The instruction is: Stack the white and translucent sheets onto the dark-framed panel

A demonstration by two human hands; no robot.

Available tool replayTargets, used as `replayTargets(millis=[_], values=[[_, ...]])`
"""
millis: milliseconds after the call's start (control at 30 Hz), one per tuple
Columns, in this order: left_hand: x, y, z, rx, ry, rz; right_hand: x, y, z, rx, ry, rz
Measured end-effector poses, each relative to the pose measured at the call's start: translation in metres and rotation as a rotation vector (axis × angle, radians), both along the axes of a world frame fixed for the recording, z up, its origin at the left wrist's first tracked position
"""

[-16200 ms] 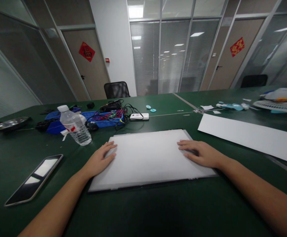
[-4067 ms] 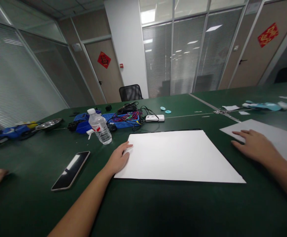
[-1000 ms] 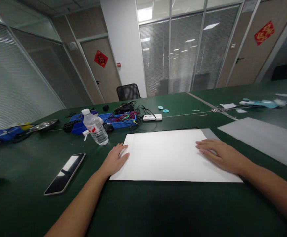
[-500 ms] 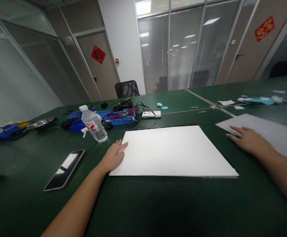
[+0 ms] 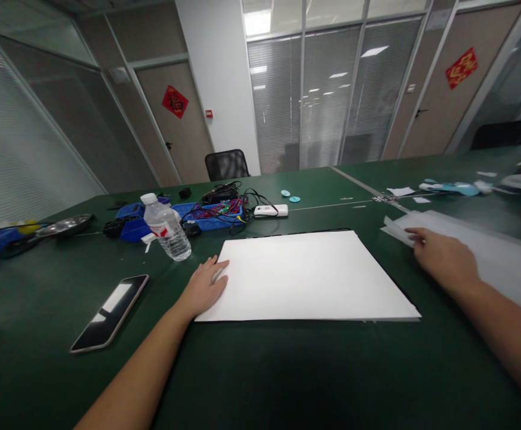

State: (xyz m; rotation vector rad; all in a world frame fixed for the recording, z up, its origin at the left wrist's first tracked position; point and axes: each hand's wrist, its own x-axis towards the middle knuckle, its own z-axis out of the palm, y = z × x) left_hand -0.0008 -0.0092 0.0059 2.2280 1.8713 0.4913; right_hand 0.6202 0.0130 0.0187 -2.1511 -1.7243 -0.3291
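Spanning the foreground, green table (image 5: 287,370): biggest thing we've got, and everything below except the chair is on or over it.
black chair (image 5: 227,165): sits past the far edge, mesh back showing.
pale sheet (image 5: 508,263): off to our right, kinda translucent, running past the edge of view, near corner curled up.
white sheet (image 5: 296,278): lies flat right in front of us, thin dark edging peeking out along its back and right sides.
right hand (image 5: 448,260): we've got the fingers closed on the pale sheet, pinching its curled corner.
left hand (image 5: 204,288): fingers open and spread, resting on the left edge of the white sheet, not gripping.
blue tray (image 5: 210,223): beyond the white sheet, stuffed with tangled cables.
water bottle (image 5: 168,230): clear, white cap, just left of the tray's front.
phone (image 5: 110,313): screen up, left of our left forearm.
white device (image 5: 270,210): right of the tray, cable over it.
teal discs (image 5: 295,199): two, behind the device.
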Motion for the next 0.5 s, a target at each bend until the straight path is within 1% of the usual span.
replayTargets(millis=[100,167,233,267,367,433,500], values=[[0.005,-0.001,0.001,0.018,0.017,0.012,-0.030,-0.013,0.012,0.097,-0.014,0.019],[0.008,-0.002,0.001,0.022,0.035,0.029,-0.058,-0.023,0.018,0.182,-0.019,0.135],[0.011,-0.004,0.001,0.021,0.050,0.042,-0.089,-0.033,0.021,0.228,-0.018,0.340],[0.012,-0.004,0.001,0.022,0.054,0.046,-0.104,-0.037,0.021,0.221,-0.016,0.460],[0.013,-0.005,0.000,0.027,0.052,0.050,-0.142,-0.047,0.017,0.137,-0.018,0.785],[0.011,-0.005,0.000,0.021,0.048,0.048,-0.159,-0.051,0.012,0.059,-0.023,0.974],[0.010,-0.005,0.000,0.008,0.042,0.043,-0.165,-0.052,0.008,-0.001,-0.004,1.116]])
